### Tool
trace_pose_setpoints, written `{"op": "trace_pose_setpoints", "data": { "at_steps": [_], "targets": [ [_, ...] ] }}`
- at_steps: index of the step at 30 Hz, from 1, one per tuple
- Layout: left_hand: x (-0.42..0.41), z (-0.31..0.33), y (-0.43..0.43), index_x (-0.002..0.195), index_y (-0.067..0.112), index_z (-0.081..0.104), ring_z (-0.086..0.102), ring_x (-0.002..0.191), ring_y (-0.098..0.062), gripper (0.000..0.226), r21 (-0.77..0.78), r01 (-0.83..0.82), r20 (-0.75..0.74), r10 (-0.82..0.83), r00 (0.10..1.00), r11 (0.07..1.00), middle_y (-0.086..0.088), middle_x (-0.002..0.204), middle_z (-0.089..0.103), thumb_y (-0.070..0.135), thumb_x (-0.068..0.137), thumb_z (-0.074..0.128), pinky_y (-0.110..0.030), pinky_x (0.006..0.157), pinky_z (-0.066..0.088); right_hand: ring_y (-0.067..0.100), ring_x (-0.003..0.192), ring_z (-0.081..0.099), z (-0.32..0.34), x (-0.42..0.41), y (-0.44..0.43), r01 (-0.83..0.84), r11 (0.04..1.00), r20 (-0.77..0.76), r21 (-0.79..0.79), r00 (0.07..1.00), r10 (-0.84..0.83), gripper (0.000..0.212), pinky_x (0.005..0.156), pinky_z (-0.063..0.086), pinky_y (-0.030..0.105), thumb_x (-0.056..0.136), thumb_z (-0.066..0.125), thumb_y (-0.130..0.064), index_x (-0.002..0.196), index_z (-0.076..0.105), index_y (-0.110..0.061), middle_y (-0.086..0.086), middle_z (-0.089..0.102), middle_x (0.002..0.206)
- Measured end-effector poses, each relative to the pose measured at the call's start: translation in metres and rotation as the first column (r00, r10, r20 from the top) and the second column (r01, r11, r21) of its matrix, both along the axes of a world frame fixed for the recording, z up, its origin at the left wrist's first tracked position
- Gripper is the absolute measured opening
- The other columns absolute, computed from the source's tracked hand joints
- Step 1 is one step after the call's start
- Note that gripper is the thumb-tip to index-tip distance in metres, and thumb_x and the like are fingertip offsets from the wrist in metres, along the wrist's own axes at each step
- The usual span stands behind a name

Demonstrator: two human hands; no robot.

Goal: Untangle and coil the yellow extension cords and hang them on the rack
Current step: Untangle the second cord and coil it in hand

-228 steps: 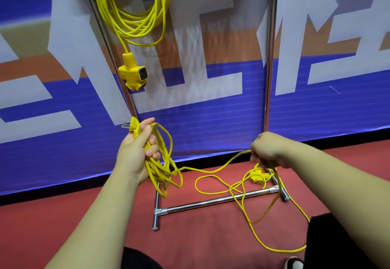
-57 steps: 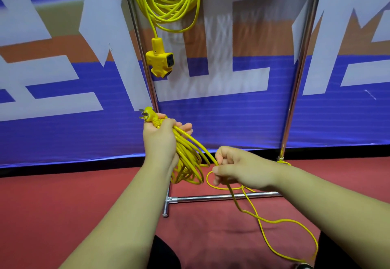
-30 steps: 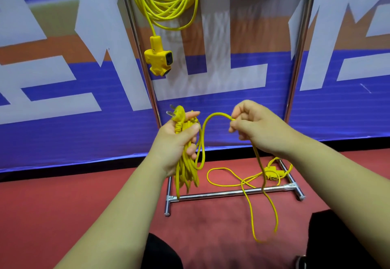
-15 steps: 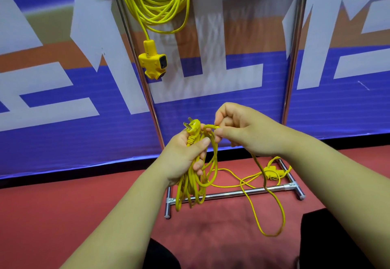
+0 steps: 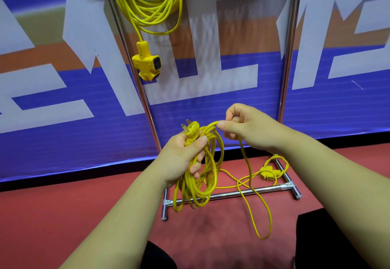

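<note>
Second yellow cord: loops gathered in left hand, plug pinned on top to anchor coil. Right hand pinching next turn, feeding it across. Slack and socket end on floor by rack base. First coil hung above.

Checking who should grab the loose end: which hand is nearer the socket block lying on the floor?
Right. The right hand is above and just left of the socket block; the left hand, gripping the coil, is farther left.
</note>
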State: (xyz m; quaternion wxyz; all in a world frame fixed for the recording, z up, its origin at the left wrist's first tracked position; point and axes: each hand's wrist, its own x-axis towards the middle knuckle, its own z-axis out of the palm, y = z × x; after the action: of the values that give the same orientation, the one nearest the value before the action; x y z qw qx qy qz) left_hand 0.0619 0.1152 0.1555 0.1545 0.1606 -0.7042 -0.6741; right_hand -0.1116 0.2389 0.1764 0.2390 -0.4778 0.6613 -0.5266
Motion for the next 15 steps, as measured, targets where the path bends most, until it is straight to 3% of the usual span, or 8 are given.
{"op": "trace_pose_setpoints", "data": {
  "at_steps": [4,6,8,11,15],
  "targets": [
    [0.001,0.005,-0.002,0.097,0.016,0.054,0.038,0.037,-0.015,0.010,0.019,-0.097,-0.087,0.098,0.991,0.995,-0.005,0.063,0.048,0.025,0.102,0.055,-0.028,0.042,0.047,0.022,0.080,0.065,-0.013,-0.006,-0.001,-0.038,0.980,-0.042,0.198,0.998,0.047,0.058,0.087,0.053,0.048,0.083,0.061,-0.062,0.093,0.059,-0.005,0.004,0.070,0.080],
    [0.001,0.008,-0.004,0.095,0.016,0.052,0.038,0.036,-0.014,0.010,0.062,-0.148,-0.133,0.155,0.979,0.987,-0.005,0.063,0.047,0.023,0.102,0.054,-0.026,0.040,0.045,0.027,0.085,0.068,-0.023,-0.011,-0.002,-0.059,0.947,-0.044,0.317,0.996,0.077,0.064,0.088,0.053,0.047,0.083,0.061,-0.066,0.097,0.059,-0.003,0.006,0.075,0.085],
    [0.002,0.012,-0.006,0.096,0.018,0.052,0.037,0.036,-0.012,0.009,0.124,-0.205,-0.173,0.224,0.959,0.971,-0.004,0.062,0.047,0.023,0.103,0.053,-0.025,0.039,0.044,0.021,0.076,0.061,-0.034,-0.018,-0.003,-0.115,0.905,0.009,0.409,0.992,0.122,0.052,0.076,0.049,0.041,0.085,0.069,-0.055,0.095,0.059,-0.005,0.007,0.075,0.086],
    [0.005,0.014,-0.011,0.102,0.018,0.052,0.038,0.037,-0.012,0.008,0.208,-0.278,-0.214,0.321,0.923,0.938,-0.002,0.061,0.047,0.025,0.102,0.054,-0.025,0.039,0.044,0.012,0.076,0.062,-0.041,-0.024,0.000,-0.187,0.837,0.035,0.515,0.980,0.198,0.010,0.078,0.045,0.036,0.090,0.070,-0.024,0.090,0.063,-0.016,0.005,0.074,0.085],
    [0.009,0.015,-0.020,0.095,0.018,0.051,0.038,0.039,-0.010,0.013,0.302,-0.321,-0.250,0.399,0.882,0.898,-0.001,0.062,0.045,0.027,0.104,0.051,-0.024,0.040,0.043,0.011,0.084,0.069,-0.042,-0.026,0.000,-0.184,0.823,0.035,0.536,0.980,0.197,0.011,0.080,0.050,0.033,0.088,0.070,-0.009,0.094,0.069,-0.018,0.001,0.074,0.085]
  ]
}}
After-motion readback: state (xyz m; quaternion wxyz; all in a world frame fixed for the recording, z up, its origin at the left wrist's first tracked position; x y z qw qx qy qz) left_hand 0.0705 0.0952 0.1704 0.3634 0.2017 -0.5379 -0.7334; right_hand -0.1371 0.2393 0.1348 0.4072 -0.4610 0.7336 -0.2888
